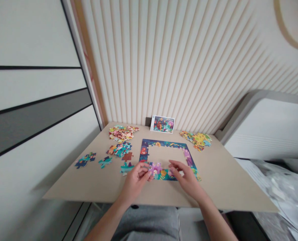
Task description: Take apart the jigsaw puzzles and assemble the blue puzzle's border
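On the beige table (101,190) lies a puzzle border (144,142) joined into a rectangular frame round a bare middle. My left hand (139,174) is closed on a purple puzzle piece (154,168) at the frame's lower left part. Over the lower right part of the frame is my right hand (182,174), its thumb and fingers apart and nothing visible between them. Behind the frame, a small picture card (163,124) showing a colourful sea scene leans upright near the wall.
Piles of loose pieces lie at the back left (121,134), mid left (120,149) and back right (198,140). Smaller groups sit further left (85,160). A ribbed wall (144,67) rises behind the table; clear plastic wrapping (282,182) lies beyond its right edge.
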The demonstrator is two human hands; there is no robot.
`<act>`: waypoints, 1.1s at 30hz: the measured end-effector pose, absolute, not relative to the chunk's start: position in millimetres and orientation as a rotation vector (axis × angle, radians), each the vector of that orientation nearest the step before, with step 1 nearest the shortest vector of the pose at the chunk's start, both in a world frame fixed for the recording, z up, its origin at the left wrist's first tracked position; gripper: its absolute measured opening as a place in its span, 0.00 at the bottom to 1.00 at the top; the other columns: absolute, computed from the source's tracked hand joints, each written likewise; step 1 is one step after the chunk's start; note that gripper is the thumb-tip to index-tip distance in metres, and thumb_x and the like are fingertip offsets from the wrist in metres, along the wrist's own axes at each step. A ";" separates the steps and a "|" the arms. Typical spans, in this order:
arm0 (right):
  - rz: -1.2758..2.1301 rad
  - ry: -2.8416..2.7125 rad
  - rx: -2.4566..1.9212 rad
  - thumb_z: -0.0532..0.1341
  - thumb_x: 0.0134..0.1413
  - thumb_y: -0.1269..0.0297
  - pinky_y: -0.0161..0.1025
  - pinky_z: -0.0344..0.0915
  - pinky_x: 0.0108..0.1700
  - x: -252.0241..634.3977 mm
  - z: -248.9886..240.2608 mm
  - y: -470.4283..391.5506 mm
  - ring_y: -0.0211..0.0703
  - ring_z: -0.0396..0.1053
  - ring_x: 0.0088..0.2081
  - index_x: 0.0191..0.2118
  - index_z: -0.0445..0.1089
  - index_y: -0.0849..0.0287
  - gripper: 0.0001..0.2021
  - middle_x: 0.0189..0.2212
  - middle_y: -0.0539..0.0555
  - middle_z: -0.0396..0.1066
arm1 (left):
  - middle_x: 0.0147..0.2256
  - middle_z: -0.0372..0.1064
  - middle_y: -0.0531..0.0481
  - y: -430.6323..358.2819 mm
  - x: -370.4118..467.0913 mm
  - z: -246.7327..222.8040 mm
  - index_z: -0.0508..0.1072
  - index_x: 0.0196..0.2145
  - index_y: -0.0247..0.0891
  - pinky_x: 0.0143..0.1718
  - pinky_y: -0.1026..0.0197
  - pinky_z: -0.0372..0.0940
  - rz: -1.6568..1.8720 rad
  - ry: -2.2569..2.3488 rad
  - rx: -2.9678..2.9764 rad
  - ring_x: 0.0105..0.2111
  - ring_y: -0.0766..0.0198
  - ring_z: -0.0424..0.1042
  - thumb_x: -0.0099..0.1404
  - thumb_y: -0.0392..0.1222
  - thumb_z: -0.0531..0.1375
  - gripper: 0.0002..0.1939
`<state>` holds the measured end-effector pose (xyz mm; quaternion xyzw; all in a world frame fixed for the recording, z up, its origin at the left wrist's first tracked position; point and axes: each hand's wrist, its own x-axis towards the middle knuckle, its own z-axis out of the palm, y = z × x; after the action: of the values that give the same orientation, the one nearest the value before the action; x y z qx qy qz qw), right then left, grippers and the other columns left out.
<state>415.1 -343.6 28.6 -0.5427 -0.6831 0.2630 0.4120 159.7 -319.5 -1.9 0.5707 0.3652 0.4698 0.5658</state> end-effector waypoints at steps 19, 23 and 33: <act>0.482 -1.653 -1.729 0.62 0.52 0.44 0.35 0.56 0.26 549.6 2.9 -222.8 0.40 0.62 0.22 0.40 0.77 0.64 0.24 0.19 0.50 0.68 | 0.38 0.74 0.49 -338.8 148.7 15.8 0.74 0.41 0.41 0.41 0.63 0.68 0.861 0.934 1.961 0.38 0.62 0.73 0.74 0.45 0.52 0.12; 0.384 -1.718 -1.752 0.59 0.56 0.46 0.36 0.57 0.27 547.5 -6.1 -220.7 0.40 0.64 0.24 0.42 0.78 0.61 0.23 0.22 0.50 0.70 | 0.38 0.74 0.49 -339.2 149.0 15.7 0.73 0.40 0.41 0.42 0.63 0.67 0.841 0.949 1.977 0.38 0.63 0.73 0.74 0.44 0.52 0.12; 0.268 -1.827 -1.767 0.61 0.57 0.55 0.40 0.64 0.38 544.2 -10.5 -222.6 0.46 0.71 0.34 0.42 0.80 0.56 0.15 0.34 0.55 0.77 | 0.38 0.74 0.49 -339.0 150.7 13.4 0.73 0.41 0.41 0.43 0.63 0.66 0.829 0.962 2.015 0.39 0.62 0.73 0.74 0.43 0.52 0.11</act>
<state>544.2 -222.6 -10.5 -0.6619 -0.6845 0.1006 0.2886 150.7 -339.0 13.4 0.7857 0.3751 0.3233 0.3707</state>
